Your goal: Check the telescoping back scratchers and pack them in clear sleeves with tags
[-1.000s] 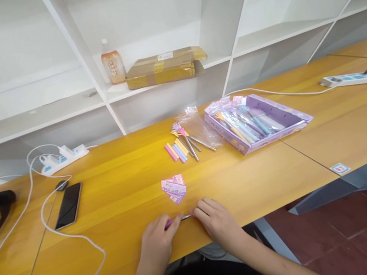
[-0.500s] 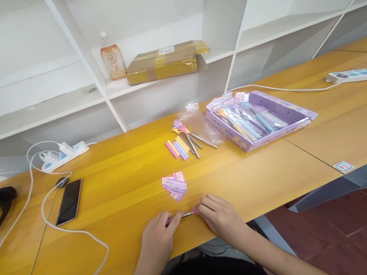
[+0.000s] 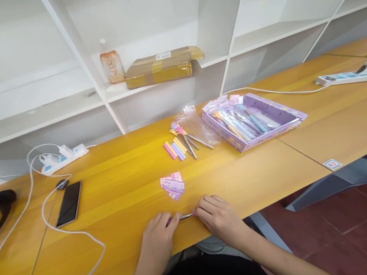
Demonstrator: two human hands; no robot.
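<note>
A slim silver rod with a purple handle [image 3: 186,216] is held level just above the table's front edge, or resting on it; I cannot tell which. My left hand [image 3: 158,235] is closed around its purple end. The fingers of my right hand [image 3: 216,215] pinch the other end, where a bit of pink shows. Beyond the hands lies a small fan of pink and purple printed cards [image 3: 173,186]. Behind those are several short coloured tubes [image 3: 175,149] in a row and several silver rods with hand-shaped tips [image 3: 191,148] in a loose bunch.
A purple tray [image 3: 288,123] with bagged coloured sticks stands right of a clear plastic bag [image 3: 199,125]. On the left are a phone [image 3: 69,203], a white cable [image 3: 95,240] and a power strip [image 3: 64,159]. The shelf holds a bottle [image 3: 112,66] and a taped carton [image 3: 161,68].
The view has shifted slightly, so the tray and shelf sit a little further left in the picture. Both hands keep their hold on the rod, nearly still.
</note>
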